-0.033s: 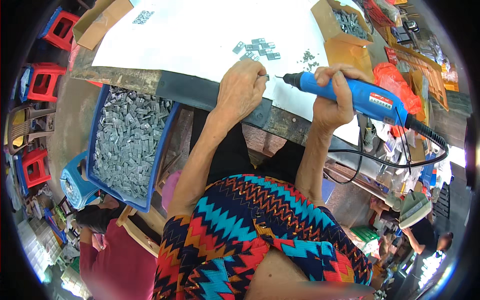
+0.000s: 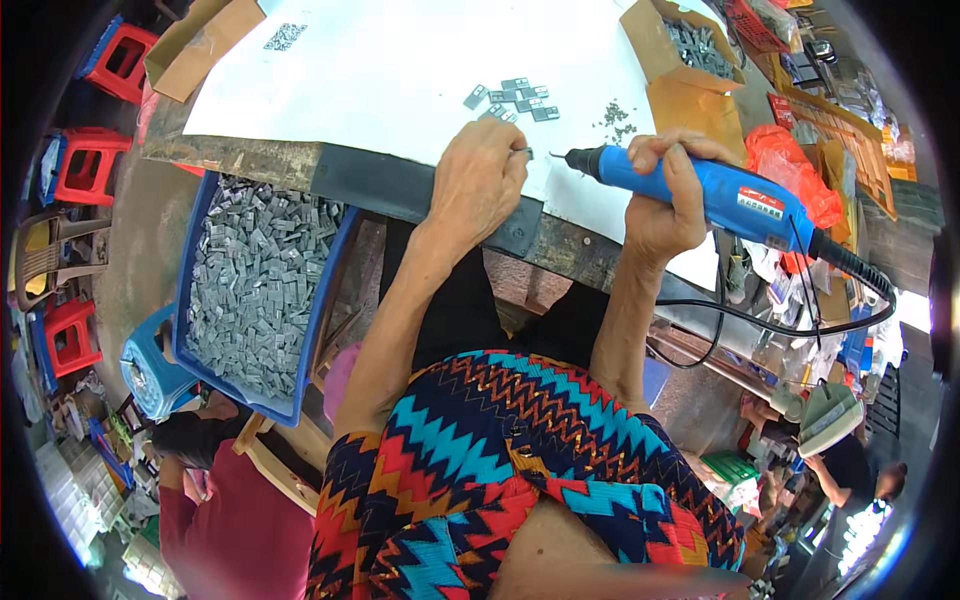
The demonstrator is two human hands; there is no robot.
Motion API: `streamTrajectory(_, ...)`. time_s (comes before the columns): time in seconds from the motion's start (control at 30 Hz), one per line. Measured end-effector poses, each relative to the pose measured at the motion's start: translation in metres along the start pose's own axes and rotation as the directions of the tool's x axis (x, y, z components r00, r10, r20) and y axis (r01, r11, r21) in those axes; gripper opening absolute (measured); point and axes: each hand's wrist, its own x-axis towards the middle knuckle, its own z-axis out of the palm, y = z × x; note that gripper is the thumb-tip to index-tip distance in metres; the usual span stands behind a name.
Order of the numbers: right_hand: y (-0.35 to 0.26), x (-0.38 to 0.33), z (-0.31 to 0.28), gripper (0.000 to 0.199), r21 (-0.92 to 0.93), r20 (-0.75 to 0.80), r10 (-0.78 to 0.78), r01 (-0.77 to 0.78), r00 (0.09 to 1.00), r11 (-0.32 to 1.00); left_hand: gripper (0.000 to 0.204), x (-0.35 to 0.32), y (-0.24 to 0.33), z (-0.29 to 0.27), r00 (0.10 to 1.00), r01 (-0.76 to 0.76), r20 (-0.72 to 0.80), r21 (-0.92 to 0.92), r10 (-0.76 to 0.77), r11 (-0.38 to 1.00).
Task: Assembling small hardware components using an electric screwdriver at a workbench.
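My left hand [image 2: 480, 180] rests at the table's near edge, its fingers closed on a small grey plastic piece [image 2: 530, 153] that they mostly cover. In my right hand [image 2: 672, 205] lies a blue rotary tool [image 2: 720, 192], gripped around its body. Its thin bit points left at the piece, with a small gap between them. Just beyond my left hand, several flat grey pieces [image 2: 515, 97] lie loosely grouped on the white table top [image 2: 390, 70]. Dark crumbs [image 2: 615, 124] are scattered to the right of that group.
A blue tray [image 2: 178, 300] full of grey pieces stands left, below table height. An open cardboard box [image 2: 655, 45] of pieces sits far right; another box [image 2: 205, 45] stands far left. The tool's black cord [image 2: 770, 328] loops at right. A person in maroon [image 2: 240, 510] is lower left.
My left hand has shifted very slightly left, and the piece in its fingers shows a little differently. The rotary tool and my right hand stay nearly still.
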Motion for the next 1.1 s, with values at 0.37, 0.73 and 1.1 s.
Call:
streamTrajectory(0.37,0.001,-0.001,-0.001,0.024,0.006,-0.012,0.004,-0.004,1.0,1.0,0.01,0.013,-0.047,-0.06,0.983,0.141,-0.165,0.392,-0.082,0.909)
streamTrajectory(0.73,-0.014,-0.002,-0.001,0.018,0.066,-0.019,0.044,-0.043,0.999,0.997,0.023,-0.004,0.004,0.0,0.976,-0.136,0.17,-0.02,0.137,0.991)
streamTrajectory(1.1,-0.019,-0.003,-0.003,0.014,0.107,-0.044,0.054,-0.049,0.998,0.993,0.011,-0.005,0.002,0.005,0.983,-0.124,0.117,-0.12,0.138,0.985)
